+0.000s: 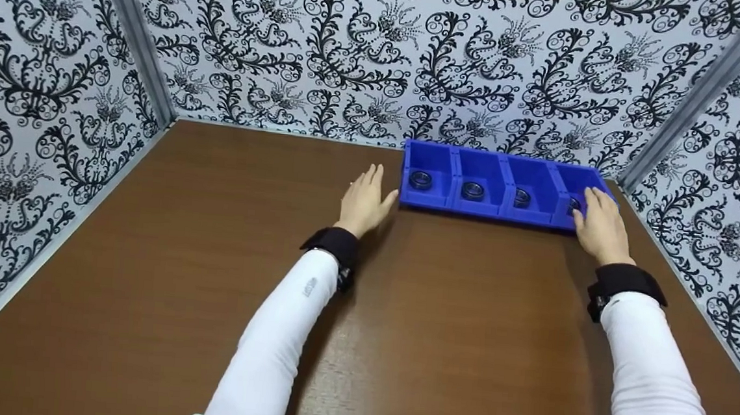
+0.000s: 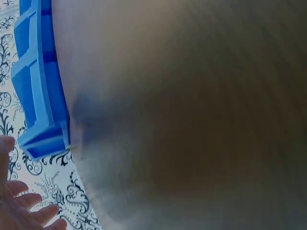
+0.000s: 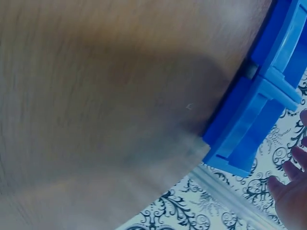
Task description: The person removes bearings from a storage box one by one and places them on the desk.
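Note:
A blue bin (image 1: 480, 213) with several compartments in a row stands at the back right of the table. Dark round bearings lie in it, one per compartment: a bearing (image 1: 420, 180) at the left end, another bearing (image 1: 473, 190) beside it, and more to the right. My left hand (image 1: 364, 204) is held out just left of the bin, fingers extended and thumb apart, holding nothing. At the other end my right hand (image 1: 603, 230) reaches over the rightmost compartment, partly covering the bearing (image 1: 574, 205) there. In the right wrist view its fingers (image 3: 292, 170) are spread beside the bin.
The brown wooden table (image 1: 210, 255) stretches to the left and in front of the bin. Patterned walls (image 1: 355, 50) enclose it at the back and both sides, with grey metal posts (image 1: 137, 41) at the corners. The bin stands close to the back wall.

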### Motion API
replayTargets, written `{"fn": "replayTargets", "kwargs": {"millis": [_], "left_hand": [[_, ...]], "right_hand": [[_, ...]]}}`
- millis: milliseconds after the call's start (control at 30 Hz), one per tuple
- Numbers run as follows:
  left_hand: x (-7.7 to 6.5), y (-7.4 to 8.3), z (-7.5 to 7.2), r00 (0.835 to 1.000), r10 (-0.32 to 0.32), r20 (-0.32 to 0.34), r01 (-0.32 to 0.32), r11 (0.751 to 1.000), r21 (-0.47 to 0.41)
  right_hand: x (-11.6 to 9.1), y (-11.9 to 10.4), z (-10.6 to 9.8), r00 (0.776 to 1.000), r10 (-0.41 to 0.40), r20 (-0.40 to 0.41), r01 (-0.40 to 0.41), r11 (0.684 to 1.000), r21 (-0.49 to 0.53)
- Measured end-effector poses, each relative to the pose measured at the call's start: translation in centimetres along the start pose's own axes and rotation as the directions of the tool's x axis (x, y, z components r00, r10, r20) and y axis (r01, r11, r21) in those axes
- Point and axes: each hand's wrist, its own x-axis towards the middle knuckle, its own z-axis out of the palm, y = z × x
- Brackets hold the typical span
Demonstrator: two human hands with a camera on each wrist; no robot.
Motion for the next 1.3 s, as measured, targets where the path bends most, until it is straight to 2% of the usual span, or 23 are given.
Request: {"fn": "replayTargets", "kwargs": {"millis": [133,300,433,567,667,867,1000,1133,1300], "left_hand": [[0.1,0.6,0.8,1.000,-0.023,0.017,0.023,0.998,-0.057],[0.5,1.2,1.7,0.994,-0.092,0.059,0.099,0.987,-0.125],[0.8,1.6,2.3,0.989,-0.119,0.086,0.130,0.981,-0.141],[1.2,2.1,2.4,0.986,-0.135,0.099,0.148,0.978,-0.144],[1.5,2.6,2.3,0.987,-0.138,0.087,0.150,0.977,-0.151],[2.1,3.6,2.8,0.984,-0.158,0.080,0.170,0.971,-0.166],[2.5,4.2,3.2,0.983,-0.163,0.079,0.176,0.962,-0.209],[2.8,4.5,3.3,0.983,-0.176,0.057,0.185,0.954,-0.236],[3.0,4.8,3.5,0.977,-0.212,0.025,0.210,0.938,-0.276]], "right_hand": [[-0.3,0.5,0.0,0.998,0.053,0.015,-0.054,0.998,0.037],[-0.1,1.1,0.0,0.993,0.111,0.051,-0.115,0.989,0.090],[0.2,1.5,0.1,0.980,0.166,0.107,-0.177,0.979,0.103],[0.5,1.9,0.0,0.968,0.193,0.160,-0.207,0.976,0.073],[0.7,2.1,-0.2,0.967,0.202,0.155,-0.214,0.975,0.064],[1.0,2.6,-0.5,0.970,0.220,0.105,-0.231,0.967,0.109],[1.2,3.3,-0.8,0.970,0.225,0.093,-0.234,0.967,0.102],[1.3,4.2,-0.8,0.960,0.242,0.140,-0.254,0.964,0.075],[1.5,5.0,-0.6,0.935,0.276,0.221,-0.299,0.951,0.076]]}}
